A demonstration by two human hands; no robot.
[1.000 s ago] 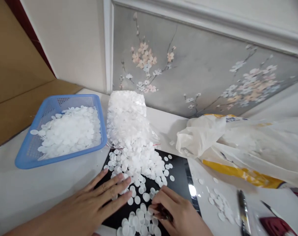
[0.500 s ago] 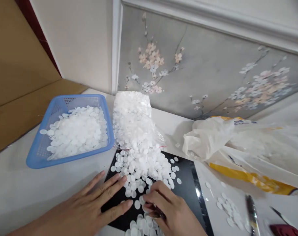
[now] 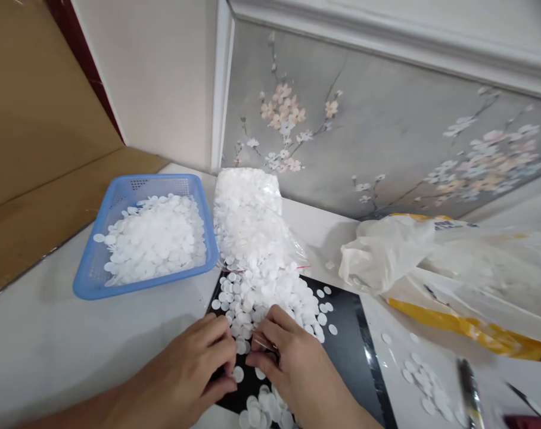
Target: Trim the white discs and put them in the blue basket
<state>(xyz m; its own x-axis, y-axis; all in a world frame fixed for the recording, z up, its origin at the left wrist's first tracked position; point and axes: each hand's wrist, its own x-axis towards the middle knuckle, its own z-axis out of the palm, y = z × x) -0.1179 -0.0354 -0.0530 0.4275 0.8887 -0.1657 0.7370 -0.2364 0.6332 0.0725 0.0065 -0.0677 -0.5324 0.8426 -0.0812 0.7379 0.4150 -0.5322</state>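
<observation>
Small white translucent discs point(image 3: 270, 292) spill in a pile from a clear plastic bag point(image 3: 248, 208) onto a black mat point(image 3: 342, 345). My right hand point(image 3: 292, 363) is closed at the pile's near edge around a thin, shiny metal tool, mostly hidden by the fingers. Just left of it, my left hand point(image 3: 203, 363) has its fingers curled in towards the thumb over the mat's left edge. Whether a disc is between those fingers is hidden. One loose disc point(image 3: 238, 374) lies by the left fingertips. A smaller heap of discs point(image 3: 266, 408) sits at the mat's near edge.
Left of the bag stands a blue plastic basket point(image 3: 212, 238) holding many discs. A crumpled white and yellow plastic bag point(image 3: 386, 250) lies at right. Below it are scattered discs point(image 3: 425, 384) and a pen-like object point(image 3: 469, 393). Cardboard point(image 3: 42, 119) borders the left; a flower-painted panel point(image 3: 378, 131) stands behind.
My left hand has gone from spread fingers to curled ones. My right hand has moved slightly up towards the pile. The whole view has shifted a little.
</observation>
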